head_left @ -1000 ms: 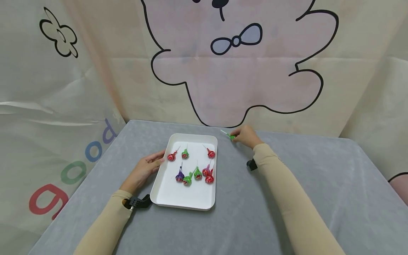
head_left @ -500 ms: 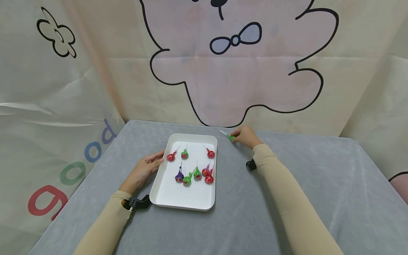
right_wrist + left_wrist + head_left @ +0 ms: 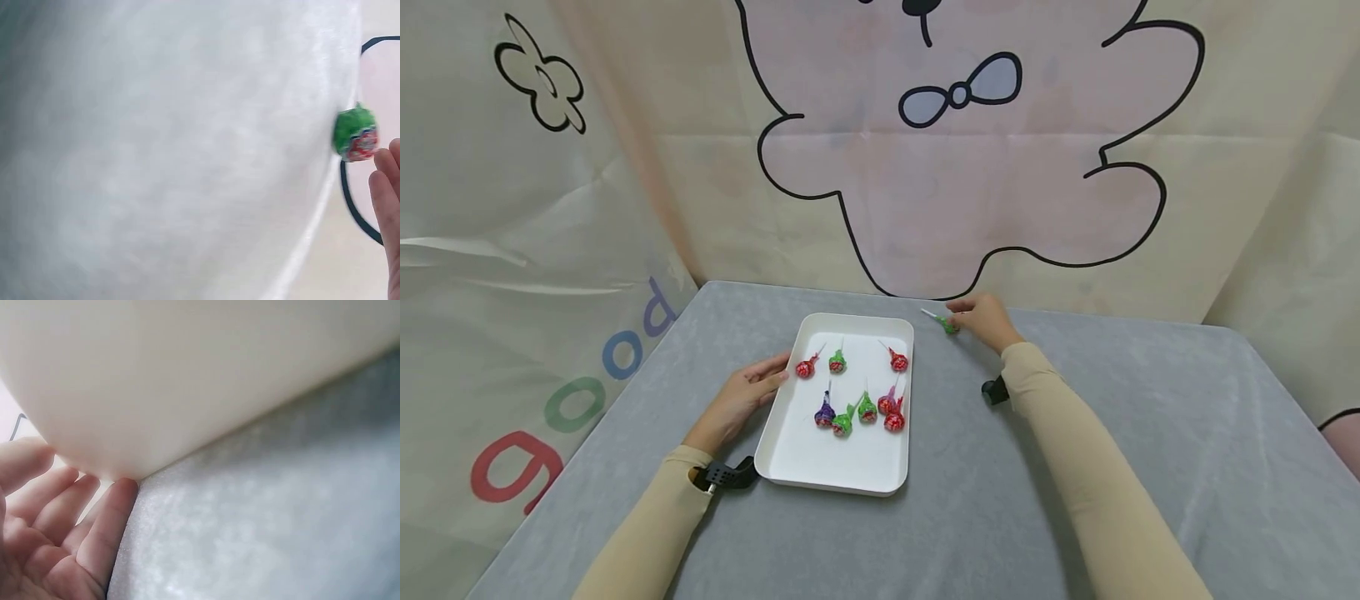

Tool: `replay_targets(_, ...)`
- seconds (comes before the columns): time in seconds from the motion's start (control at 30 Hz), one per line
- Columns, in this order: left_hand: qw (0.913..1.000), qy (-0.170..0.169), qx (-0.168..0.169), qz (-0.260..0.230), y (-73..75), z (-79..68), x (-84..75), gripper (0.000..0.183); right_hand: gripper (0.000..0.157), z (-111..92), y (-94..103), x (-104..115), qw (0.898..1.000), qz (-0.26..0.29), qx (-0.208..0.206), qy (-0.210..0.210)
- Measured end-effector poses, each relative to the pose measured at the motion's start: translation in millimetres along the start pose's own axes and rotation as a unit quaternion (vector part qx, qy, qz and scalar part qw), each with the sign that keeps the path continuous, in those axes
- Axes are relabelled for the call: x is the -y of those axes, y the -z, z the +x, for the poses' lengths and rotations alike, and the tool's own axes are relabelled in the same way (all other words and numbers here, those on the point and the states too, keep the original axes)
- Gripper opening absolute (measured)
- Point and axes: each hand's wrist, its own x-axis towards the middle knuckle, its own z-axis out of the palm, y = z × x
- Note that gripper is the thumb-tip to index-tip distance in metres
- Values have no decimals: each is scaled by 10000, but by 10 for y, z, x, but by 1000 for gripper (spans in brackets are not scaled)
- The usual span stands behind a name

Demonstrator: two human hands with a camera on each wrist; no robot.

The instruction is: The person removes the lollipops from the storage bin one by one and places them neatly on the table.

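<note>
A white tray (image 3: 833,467) holds several wrapped lollipops: red ones such as the red lollipop (image 3: 806,367), green ones such as the green lollipop (image 3: 837,362), a purple lollipop (image 3: 824,414) and a pink one. My left hand (image 3: 747,400) touches the tray's left side, fingers lightly bent along its wall (image 3: 156,394) in the left wrist view. Right of the tray, near the far table edge, a single green lollipop (image 3: 951,327) lies with its stick pointing left. My right hand (image 3: 987,322) is just over it, fingers loosened; in the right wrist view straight fingertips are beside the wrapped candy (image 3: 356,134).
A grey cloth (image 3: 1075,400) covers the table. Behind it hangs a cream backdrop (image 3: 700,192) with a cartoon figure, and another sheet (image 3: 490,333) with coloured letters stands at the left. Black straps are on both wrists.
The right hand's fingers have loosened from the single green lollipop and lifted slightly away; the lollipop stays at nearly the same spot. Left hand and tray have not moved.
</note>
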Motion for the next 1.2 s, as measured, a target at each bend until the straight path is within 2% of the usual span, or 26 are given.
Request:
replay_targets(0.13, 10000, -31, -5, 30, 9, 3, 4, 60, 36, -17, 8, 72, 10000, 29, -88, -18)
replay_targets(0.4, 10000, 19, -41, 26, 9, -6, -11, 59, 35, -86, -92, 278, 9995, -45, 3, 300)
replay_targets(0.63, 9999, -53, -19, 118, 16, -17, 7, 60, 35, -157, -215, 517, 9984, 388, 406, -48)
replay_targets(0.77, 9999, -17, -49, 97, 12, -19, 6, 60, 34, -194, -290, 631, 9968, 367, 688, -181)
replay_targets(1.03, 9999, -40, -51, 88, 2, -13, 4, 60, 32, -251, -437, 790, 9971, 197, 694, -257)
replay_targets(1.2, 9999, -59, -32, 100, 2, 2, 5, 60, 31, -263, -555, 888, 9967, 289, 699, -307)
